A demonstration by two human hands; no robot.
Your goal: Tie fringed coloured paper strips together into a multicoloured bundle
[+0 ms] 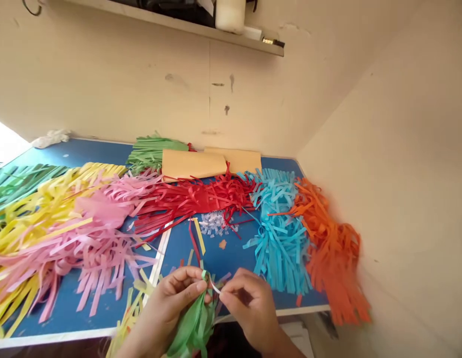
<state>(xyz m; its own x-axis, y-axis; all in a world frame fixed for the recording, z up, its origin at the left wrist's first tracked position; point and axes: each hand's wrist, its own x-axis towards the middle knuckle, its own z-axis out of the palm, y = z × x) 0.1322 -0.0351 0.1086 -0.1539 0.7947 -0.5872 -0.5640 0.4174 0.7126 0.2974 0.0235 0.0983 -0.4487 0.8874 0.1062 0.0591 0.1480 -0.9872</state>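
Note:
My left hand [186, 293] pinches the top of a green paper tassel [195, 323], whose strips hang down below the fingers toward the table's front edge. A small loop of green stands up above the thumb. Opposite it, my right hand [249, 303] is closed on the end of a thin white strip [215, 287] that runs across to the tassel's top. Just beyond the hands lie a dark red strip [194, 241] and a pale yellow strip [199, 236].
Fringed paper covers much of the blue table [238, 253]: yellow [14, 238], pink [100, 243], red [201, 196], light blue [279, 233], orange [335, 253] and green [152, 151]. Small white pieces [216, 223] lie mid-table. Tan sheets [193, 163] rest behind. A shelf [178, 22] overhangs.

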